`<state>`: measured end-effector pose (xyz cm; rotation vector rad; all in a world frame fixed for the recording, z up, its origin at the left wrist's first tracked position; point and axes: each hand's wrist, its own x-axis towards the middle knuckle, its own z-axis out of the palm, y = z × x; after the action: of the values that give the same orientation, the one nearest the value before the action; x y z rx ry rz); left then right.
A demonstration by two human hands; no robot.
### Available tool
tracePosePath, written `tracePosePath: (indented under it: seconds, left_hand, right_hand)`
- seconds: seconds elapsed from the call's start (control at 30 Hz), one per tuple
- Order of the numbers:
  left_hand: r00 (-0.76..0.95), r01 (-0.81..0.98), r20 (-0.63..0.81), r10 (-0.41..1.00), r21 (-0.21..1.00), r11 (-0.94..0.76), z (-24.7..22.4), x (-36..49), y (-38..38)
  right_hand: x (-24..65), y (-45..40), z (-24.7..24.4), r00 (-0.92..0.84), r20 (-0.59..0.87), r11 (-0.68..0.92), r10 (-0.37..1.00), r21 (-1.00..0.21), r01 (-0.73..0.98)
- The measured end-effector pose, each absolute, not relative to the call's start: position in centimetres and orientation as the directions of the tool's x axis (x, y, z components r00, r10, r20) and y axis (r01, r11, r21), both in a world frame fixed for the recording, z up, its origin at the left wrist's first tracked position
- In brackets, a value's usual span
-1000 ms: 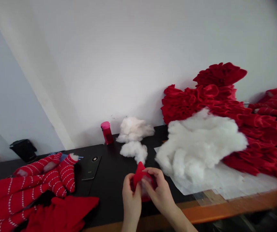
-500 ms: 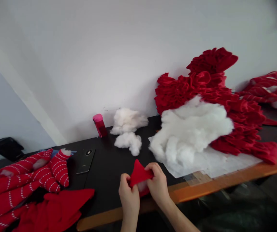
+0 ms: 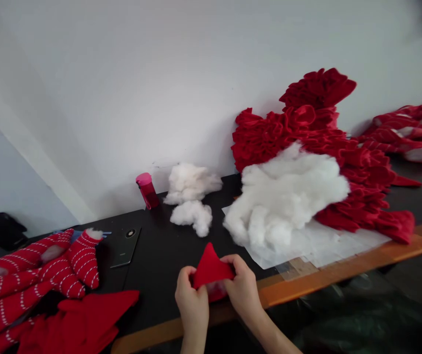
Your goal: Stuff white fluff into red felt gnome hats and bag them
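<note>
My left hand (image 3: pixel 192 307) and my right hand (image 3: pixel 243 290) grip a red felt cone (image 3: pixel 211 268) between them, low in the middle of the view. White stuffing (image 3: pixel 214 290) shows inside its open lower end, partly hidden by my fingers. Ahead and to the right, a large heap of white polyester fibrefill (image 3: pixel 284 196) lies on a white sheet (image 3: pixel 328 243). Two smaller tufts of fibrefill (image 3: pixel 191 216) sit on the black table (image 3: pixel 159 246) beyond my hands, apart from them.
A heap of red felt pieces (image 3: pixel 306 132) rises against the wall, with more (image 3: pixel 406 132) at far right. Red-and-white striped knitted pieces (image 3: pixel 37 280) and plain red cloth (image 3: pixel 81 319) lie left. A phone (image 3: pixel 125 247) and pink-lidded bottle (image 3: pixel 146 191) stand beyond them. An orange wooden edge (image 3: pixel 306 285) runs along the table.
The whole scene sits higher and further left in the view. The red cone now stands more clearly above my fingers, with my hands still holding it.
</note>
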<state>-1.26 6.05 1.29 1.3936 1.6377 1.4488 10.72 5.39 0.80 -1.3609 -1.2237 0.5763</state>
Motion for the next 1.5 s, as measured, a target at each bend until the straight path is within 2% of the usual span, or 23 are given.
tracePosePath:
  seconds: [0.17, 0.27, 0.33, 0.47, 0.6, 0.77, 0.93, 1.07, 1.13, 1.27, 1.4, 1.5]
  left_hand:
    - [-0.301, 0.374, 0.268, 0.915, 0.916, -0.146, 0.7, -1.4, 6.1]
    - [-0.28, 0.381, 0.272, 0.921, 0.912, -0.154, 0.8, -1.6, 5.6]
    - [-0.204, 0.362, 0.24, 0.949, 0.919, -0.155, 1.1, -1.7, 5.3]
    - [-0.05, 0.435, 0.214, 0.976, 0.884, -0.172, 1.9, -1.9, 5.1]
    - [-0.045, 0.606, 0.254, 0.966, 0.775, -0.176, 2.0, -1.7, 5.8]
    - [-0.122, 0.677, 0.248, 0.961, 0.729, -0.102, 1.2, -1.8, 5.9]
    - [-0.135, 0.693, 0.261, 0.956, 0.715, -0.097, 1.3, -1.9, 5.2]
    - [-0.112, 0.677, 0.447, 0.888, 0.688, -0.262, 2.0, -2.2, 4.7]
    - [-0.058, 0.671, 0.5, 0.864, 0.66, -0.337, 2.5, -2.2, 4.6]
    - [0.017, 0.693, 0.433, 0.901, 0.645, -0.323, 2.7, -1.9, 5.1]
    - [-0.01, 0.693, 0.414, 0.91, 0.659, -0.292, 1.4, -2.0, 5.8]
    - [-0.027, 0.691, 0.415, 0.91, 0.665, -0.283, 0.7, -2.8, 5.6]
  right_hand:
    - [10.9, 5.3, 0.8, 0.28, 0.355, 0.279, 0.892, -0.919, 0.278]
    - [10.9, 4.9, 0.6, 0.2, 0.311, 0.288, 0.929, -0.948, 0.134]
    - [11.2, 4.7, 0.5, 0.166, 0.272, 0.263, 0.948, -0.962, 0.077]
    - [11.6, 4.6, 0.8, 0.114, 0.365, 0.342, 0.924, -0.921, 0.185]
    - [11.2, 4.6, 0.8, 0.044, 0.442, 0.421, 0.896, -0.876, 0.234]
    - [11.2, 4.9, 0.0, 0.18, 0.499, 0.415, 0.848, -0.836, 0.359]
    - [11.4, 4.7, -0.1, 0.215, 0.468, 0.384, 0.857, -0.858, 0.341]
    - [11.6, 4.1, -0.1, 0.192, 0.329, 0.323, 0.925, -0.944, 0.059]
    - [11.5, 4.1, 0.0, 0.185, 0.25, 0.26, 0.95, -0.965, -0.029]
    - [10.8, 5.0, 0.1, 0.228, 0.207, 0.212, 0.951, -0.977, 0.002]
    - [10.0, 6.4, 0.3, 0.311, 0.186, 0.175, 0.932, -0.983, 0.064]
    - [10.0, 6.9, 0.6, 0.302, 0.182, 0.152, 0.936, -0.981, 0.119]
